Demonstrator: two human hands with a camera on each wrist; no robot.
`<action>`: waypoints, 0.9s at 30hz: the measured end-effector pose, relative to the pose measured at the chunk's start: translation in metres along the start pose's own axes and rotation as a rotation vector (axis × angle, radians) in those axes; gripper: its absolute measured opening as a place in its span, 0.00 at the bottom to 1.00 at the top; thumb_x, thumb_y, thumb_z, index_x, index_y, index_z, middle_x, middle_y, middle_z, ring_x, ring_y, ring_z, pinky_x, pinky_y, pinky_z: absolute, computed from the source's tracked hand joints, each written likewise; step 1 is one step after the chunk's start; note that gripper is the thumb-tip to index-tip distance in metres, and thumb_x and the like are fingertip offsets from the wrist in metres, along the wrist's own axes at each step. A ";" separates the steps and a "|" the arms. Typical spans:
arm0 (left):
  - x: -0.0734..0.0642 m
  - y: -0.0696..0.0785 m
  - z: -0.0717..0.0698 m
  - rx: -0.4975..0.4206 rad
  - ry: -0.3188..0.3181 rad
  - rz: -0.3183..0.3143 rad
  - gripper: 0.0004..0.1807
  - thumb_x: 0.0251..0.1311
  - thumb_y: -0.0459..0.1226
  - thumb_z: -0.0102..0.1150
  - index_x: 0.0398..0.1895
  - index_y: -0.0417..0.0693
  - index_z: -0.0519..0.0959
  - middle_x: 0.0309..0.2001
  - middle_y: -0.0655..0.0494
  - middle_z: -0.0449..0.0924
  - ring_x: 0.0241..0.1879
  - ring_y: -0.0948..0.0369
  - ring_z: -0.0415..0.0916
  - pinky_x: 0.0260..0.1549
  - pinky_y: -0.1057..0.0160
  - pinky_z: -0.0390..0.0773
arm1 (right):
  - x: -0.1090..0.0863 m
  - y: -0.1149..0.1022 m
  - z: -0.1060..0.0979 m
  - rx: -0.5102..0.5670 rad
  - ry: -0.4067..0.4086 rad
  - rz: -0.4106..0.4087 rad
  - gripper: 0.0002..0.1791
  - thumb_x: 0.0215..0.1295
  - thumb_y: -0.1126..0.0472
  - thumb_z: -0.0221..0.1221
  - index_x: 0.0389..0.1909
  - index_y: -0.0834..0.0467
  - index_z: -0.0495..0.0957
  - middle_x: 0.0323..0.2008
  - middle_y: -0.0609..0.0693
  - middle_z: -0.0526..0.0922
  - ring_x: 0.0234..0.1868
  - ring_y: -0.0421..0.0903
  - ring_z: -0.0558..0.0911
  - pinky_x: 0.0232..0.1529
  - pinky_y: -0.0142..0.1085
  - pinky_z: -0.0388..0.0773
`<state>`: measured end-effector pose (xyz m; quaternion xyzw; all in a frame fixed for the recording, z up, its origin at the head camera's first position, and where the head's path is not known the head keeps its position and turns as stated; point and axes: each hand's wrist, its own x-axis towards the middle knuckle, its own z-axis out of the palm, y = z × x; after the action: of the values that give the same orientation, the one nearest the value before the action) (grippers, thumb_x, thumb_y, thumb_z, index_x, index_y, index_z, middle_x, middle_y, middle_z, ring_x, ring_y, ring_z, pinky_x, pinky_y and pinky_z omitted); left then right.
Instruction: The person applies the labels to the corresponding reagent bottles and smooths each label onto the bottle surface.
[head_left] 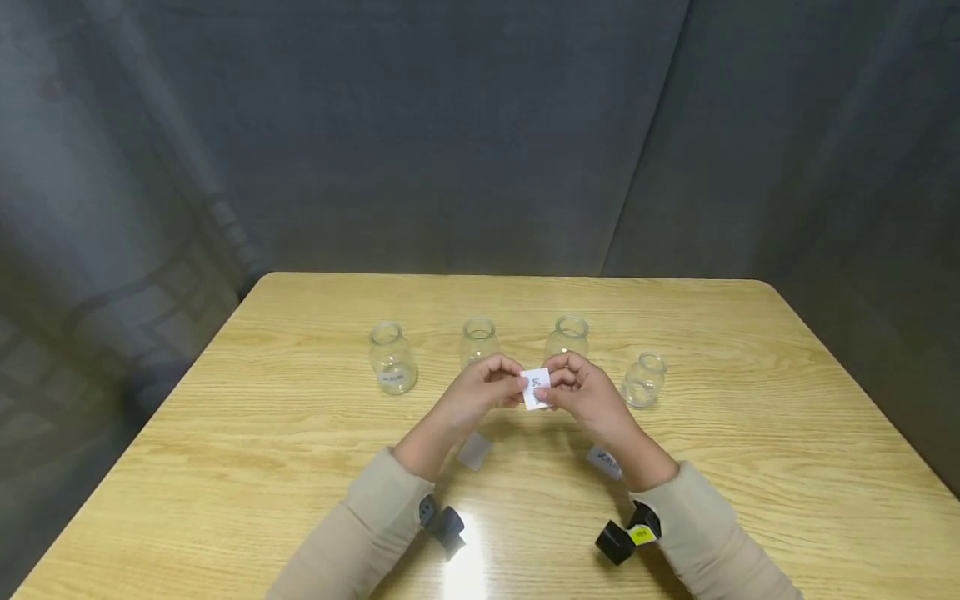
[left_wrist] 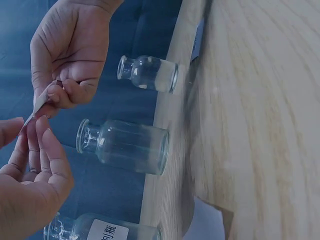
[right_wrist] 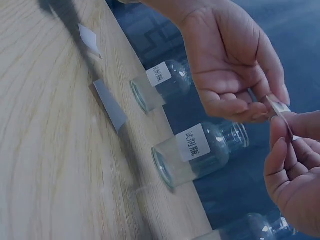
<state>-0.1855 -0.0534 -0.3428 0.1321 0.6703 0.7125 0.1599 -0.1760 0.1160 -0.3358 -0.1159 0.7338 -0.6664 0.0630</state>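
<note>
Both hands hold one small white label (head_left: 535,380) with dark writing, raised over the middle of the table. My left hand (head_left: 483,392) pinches its left edge between thumb and fingers. The right hand (head_left: 588,400) grips the opposite edge the same way. Edge-on, the label (left_wrist: 41,101) looks thin and slightly bent in the left wrist view. Behind the hands stand glass bottles: a labelled one (head_left: 393,362) at left, a second labelled bottle (right_wrist: 195,150), a third bottle (left_wrist: 132,145) with no label showing, and a smaller bottle (head_left: 643,382) at right.
On the wooden table (head_left: 262,433), a white paper piece (head_left: 474,451) lies below the left hand. Another label with writing (head_left: 604,462) lies partly under the right forearm. A dark curtain (head_left: 450,142) hangs behind the table's far edge.
</note>
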 end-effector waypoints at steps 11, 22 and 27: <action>0.000 -0.004 0.001 -0.048 -0.012 0.032 0.04 0.52 0.26 0.50 0.31 0.31 0.68 0.28 0.52 0.73 0.29 0.61 0.73 0.36 0.62 0.74 | -0.002 0.001 0.003 0.001 0.029 -0.033 0.08 0.55 0.75 0.51 0.36 0.72 0.65 0.26 0.52 0.71 0.25 0.40 0.73 0.30 0.31 0.74; -0.006 -0.004 -0.005 -0.062 -0.166 0.037 0.09 0.57 0.30 0.46 0.36 0.28 0.67 0.32 0.50 0.71 0.30 0.60 0.73 0.38 0.57 0.73 | -0.008 0.000 -0.004 0.001 -0.049 -0.070 0.09 0.54 0.74 0.53 0.36 0.73 0.68 0.27 0.49 0.74 0.26 0.40 0.72 0.28 0.28 0.71; -0.007 -0.004 -0.007 -0.081 -0.175 0.034 0.12 0.58 0.29 0.45 0.38 0.23 0.66 0.31 0.51 0.72 0.28 0.61 0.74 0.35 0.61 0.75 | -0.009 0.002 -0.004 -0.001 -0.088 -0.081 0.09 0.53 0.75 0.52 0.36 0.75 0.67 0.29 0.49 0.74 0.26 0.39 0.73 0.28 0.28 0.71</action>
<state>-0.1822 -0.0623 -0.3466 0.1984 0.6222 0.7273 0.2109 -0.1681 0.1229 -0.3377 -0.1745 0.7255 -0.6623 0.0683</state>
